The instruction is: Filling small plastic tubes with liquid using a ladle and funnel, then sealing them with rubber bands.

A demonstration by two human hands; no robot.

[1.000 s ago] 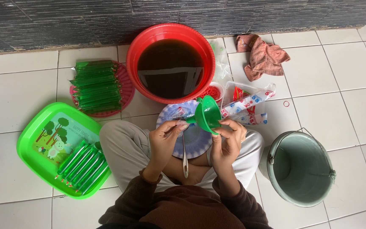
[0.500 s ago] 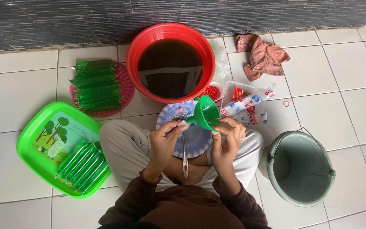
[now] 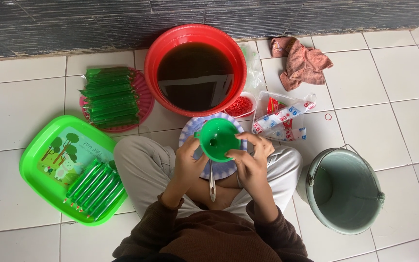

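Observation:
I sit cross-legged on a white tiled floor. A green funnel (image 3: 217,139) is held over my lap, above a patterned plate (image 3: 192,130). My left hand (image 3: 188,162) grips the funnel's left side and a thin clear plastic tube (image 3: 212,180) that hangs down from its spout. My right hand (image 3: 251,162) pinches the funnel's lower right rim. Just beyond stands a red basin (image 3: 197,73) full of dark liquid.
A green tray (image 3: 49,160) with several filled green tubes lies at my left. A pink basket (image 3: 144,104) piled with green tubes sits behind it. A grey-green bucket (image 3: 345,191) stands at my right. A small bowl of red rubber bands (image 3: 241,105), plastic packets (image 3: 282,119) and a pink cloth (image 3: 304,60) lie near the wall.
The funnel has tipped from sideways to mouth-up and come lower between my hands. Both hands have closed in around it.

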